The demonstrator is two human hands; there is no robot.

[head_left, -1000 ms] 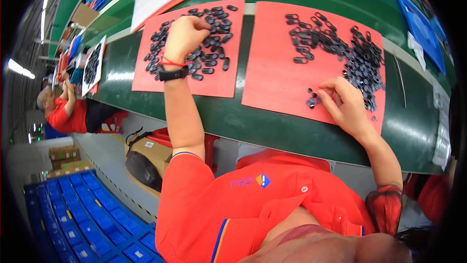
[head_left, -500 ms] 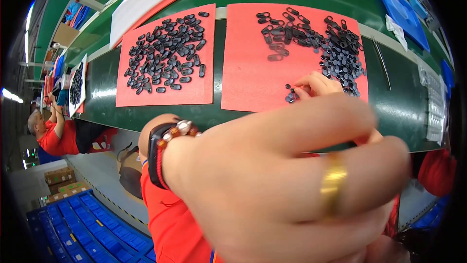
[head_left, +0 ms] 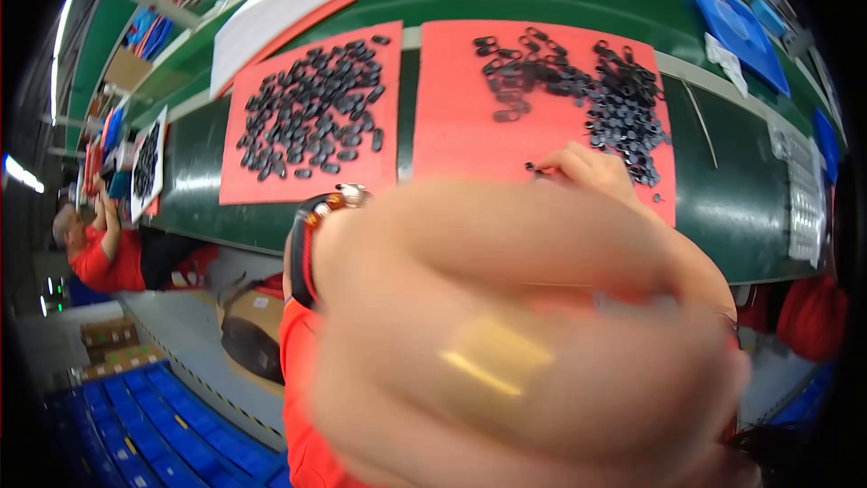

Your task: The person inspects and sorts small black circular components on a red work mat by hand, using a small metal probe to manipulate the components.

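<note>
My left hand (head_left: 533,307) fills the lower middle, very near the camera and blurred. A gold ring and a beaded bracelet (head_left: 327,208) are on it. Its fingers are curled in, and whatever they hold is hidden. Beyond it, my right hand (head_left: 591,167) rests at the near part of the right red foam mat (head_left: 461,145), fingers bent together. By its fingertips lies a small dark round piece (head_left: 531,166); what is under them is covered. A heap of small round grey-black pieces (head_left: 623,127) lies just beyond this hand, with black oblong parts (head_left: 510,77) farther back.
On the left red mat (head_left: 239,185) many black oblong parts (head_left: 312,109) are spread. Tweezers (head_left: 702,125) and clear plastic trays (head_left: 795,195) lie on the green table to the right. A blue tray (head_left: 736,23) stands behind. A person in red (head_left: 108,253) works at far left.
My left hand has shifted left and turned, blurring more. My right fingers have come down over the little cluster of round pieces. The view has tilted slightly.
</note>
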